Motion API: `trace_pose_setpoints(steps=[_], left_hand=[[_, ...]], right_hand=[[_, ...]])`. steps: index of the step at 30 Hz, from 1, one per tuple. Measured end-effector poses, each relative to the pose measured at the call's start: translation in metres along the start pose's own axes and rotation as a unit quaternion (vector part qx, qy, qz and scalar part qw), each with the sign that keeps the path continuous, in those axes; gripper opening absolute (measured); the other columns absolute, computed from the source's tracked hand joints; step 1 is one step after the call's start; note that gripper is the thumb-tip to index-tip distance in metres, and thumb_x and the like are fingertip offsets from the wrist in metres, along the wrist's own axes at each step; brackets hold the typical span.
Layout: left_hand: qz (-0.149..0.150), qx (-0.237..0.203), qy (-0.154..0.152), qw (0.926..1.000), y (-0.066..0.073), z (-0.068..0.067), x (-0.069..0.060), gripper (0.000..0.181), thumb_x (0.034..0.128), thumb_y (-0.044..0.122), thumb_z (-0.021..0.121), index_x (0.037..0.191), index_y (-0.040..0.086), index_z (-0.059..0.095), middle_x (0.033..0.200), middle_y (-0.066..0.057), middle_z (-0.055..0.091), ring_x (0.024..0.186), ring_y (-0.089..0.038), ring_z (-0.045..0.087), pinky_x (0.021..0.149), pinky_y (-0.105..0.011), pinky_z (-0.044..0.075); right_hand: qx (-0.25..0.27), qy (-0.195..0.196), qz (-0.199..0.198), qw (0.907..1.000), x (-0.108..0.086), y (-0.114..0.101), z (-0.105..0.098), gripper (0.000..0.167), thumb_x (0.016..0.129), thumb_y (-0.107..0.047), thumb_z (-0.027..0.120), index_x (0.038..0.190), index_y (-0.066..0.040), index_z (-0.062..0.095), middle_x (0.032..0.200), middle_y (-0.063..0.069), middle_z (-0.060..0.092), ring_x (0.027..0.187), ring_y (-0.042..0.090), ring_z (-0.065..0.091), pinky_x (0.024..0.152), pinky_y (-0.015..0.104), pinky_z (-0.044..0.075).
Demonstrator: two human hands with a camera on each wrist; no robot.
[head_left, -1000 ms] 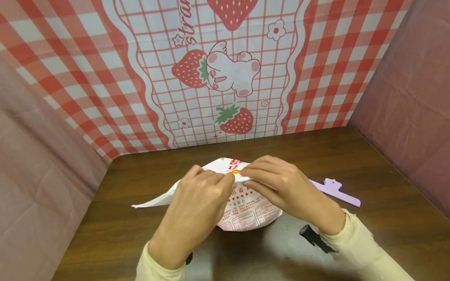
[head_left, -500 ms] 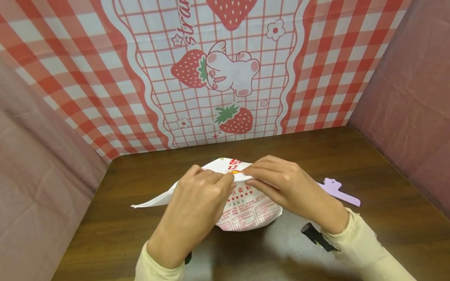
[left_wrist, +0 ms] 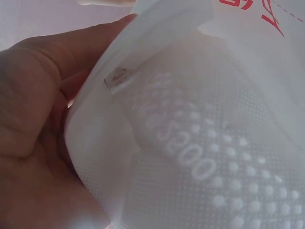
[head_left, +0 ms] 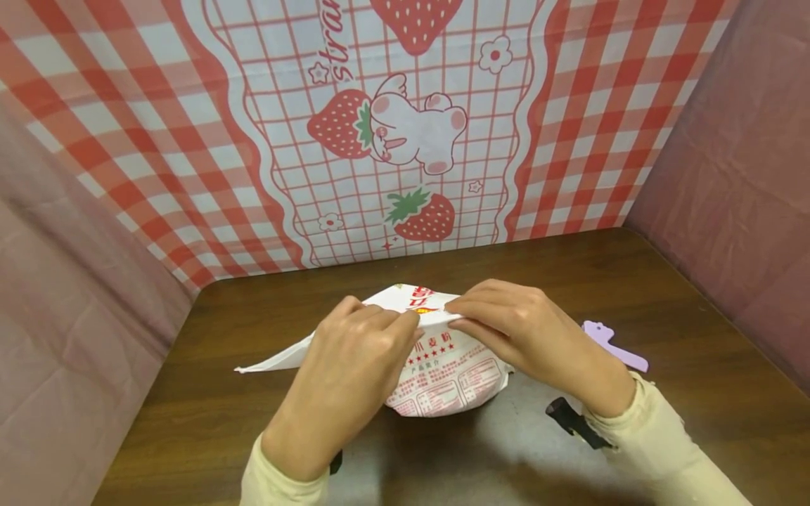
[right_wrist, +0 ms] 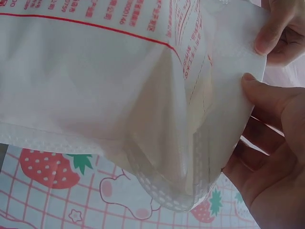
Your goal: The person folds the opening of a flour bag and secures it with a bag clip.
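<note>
A white flour bag [head_left: 446, 376] with red print stands on the table between my hands, its top edge folded over. My left hand [head_left: 354, 379] pinches the fold left of the middle. My right hand [head_left: 528, 337] pinches the same fold further right, thumb on the near side and fingers over the far side. In the left wrist view, my left hand [left_wrist: 38, 95] curls round the embossed side of the bag [left_wrist: 190, 133]. In the right wrist view, both thumbs press the folded strip [right_wrist: 228, 95], and the bag's side corner sticks out open below.
A lilac bag clip [head_left: 612, 348] lies on the brown table [head_left: 190, 422], partly behind my right forearm. A narrow white flap [head_left: 275, 362] of the bag sticks out to the left. A strawberry-print cloth [head_left: 405, 140] hangs behind, with pink curtains at both sides.
My right hand has slid a little to the right along the fold, baring more of it and of the print below. It now covers more of the lilac clip. My left hand has barely moved.
</note>
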State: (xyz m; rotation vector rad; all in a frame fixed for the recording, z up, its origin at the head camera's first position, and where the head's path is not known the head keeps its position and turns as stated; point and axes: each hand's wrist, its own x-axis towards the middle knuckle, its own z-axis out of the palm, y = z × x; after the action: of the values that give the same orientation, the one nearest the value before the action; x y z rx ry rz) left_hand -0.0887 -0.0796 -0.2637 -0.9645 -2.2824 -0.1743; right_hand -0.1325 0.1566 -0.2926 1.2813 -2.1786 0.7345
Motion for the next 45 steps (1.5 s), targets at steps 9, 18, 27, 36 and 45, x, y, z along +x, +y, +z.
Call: trace_pose_setpoints(steps=[9, 18, 27, 36, 45], left_hand=[[0.000, -0.001, 0.001, 1.0000, -0.001, 0.000, 0.000, 0.025, 0.0891, 0.014, 0.074, 0.072, 0.015, 0.056, 0.060, 0.005, 0.057, 0.057, -0.016, 0.059, 0.057, -0.029, 0.035], [-0.005, -0.005, 0.008, 0.9999, -0.003, 0.001, -0.001, 0.019, 0.0889, 0.017, 0.075, 0.073, 0.014, 0.064, 0.064, 0.004, 0.062, 0.060, -0.016, 0.061, 0.058, -0.030, 0.038], [-0.005, -0.016, 0.003, 0.9999, -0.006, -0.001, -0.002, 0.015, 0.0874, 0.017, 0.077, 0.078, 0.014, 0.066, 0.069, 0.004, 0.066, 0.065, -0.016, 0.064, 0.059, -0.030, 0.038], [-0.008, -0.021, 0.005, 0.9997, -0.008, 0.000, -0.002, 0.013, 0.0878, 0.016, 0.076, 0.079, 0.013, 0.067, 0.068, 0.004, 0.067, 0.063, -0.016, 0.063, 0.059, -0.030, 0.038], [-0.009, -0.023, 0.002, 0.9997, -0.010, 0.000, -0.001, 0.017, 0.0853, 0.016, 0.078, 0.077, 0.014, 0.064, 0.065, 0.005, 0.063, 0.059, -0.015, 0.061, 0.058, -0.029, 0.037]], right_hand=[[0.000, -0.011, 0.005, 0.9999, -0.001, 0.002, -0.003, 0.019, 0.091, -0.011, 0.072, 0.109, -0.010, 0.075, 0.102, -0.002, 0.071, 0.096, 0.010, 0.065, 0.086, 0.027, 0.053], [-0.017, -0.012, 0.012, 0.9997, -0.003, 0.006, -0.006, 0.017, 0.084, -0.010, 0.077, 0.101, -0.011, 0.076, 0.094, -0.005, 0.071, 0.087, 0.006, 0.065, 0.075, 0.028, 0.055], [-0.043, -0.014, 0.021, 0.9988, -0.004, 0.007, -0.007, 0.017, 0.082, -0.008, 0.080, 0.098, -0.012, 0.076, 0.089, -0.006, 0.070, 0.079, 0.005, 0.063, 0.068, 0.030, 0.055], [-0.062, -0.035, 0.045, 0.9965, -0.006, 0.009, -0.011, 0.011, 0.084, -0.012, 0.079, 0.095, -0.014, 0.076, 0.085, -0.008, 0.069, 0.076, 0.002, 0.061, 0.065, 0.028, 0.054], [-0.082, -0.059, 0.069, 0.9925, -0.008, 0.007, -0.016, 0.009, 0.087, -0.015, 0.076, 0.095, -0.014, 0.076, 0.086, -0.007, 0.069, 0.077, 0.003, 0.062, 0.067, 0.030, 0.054]])
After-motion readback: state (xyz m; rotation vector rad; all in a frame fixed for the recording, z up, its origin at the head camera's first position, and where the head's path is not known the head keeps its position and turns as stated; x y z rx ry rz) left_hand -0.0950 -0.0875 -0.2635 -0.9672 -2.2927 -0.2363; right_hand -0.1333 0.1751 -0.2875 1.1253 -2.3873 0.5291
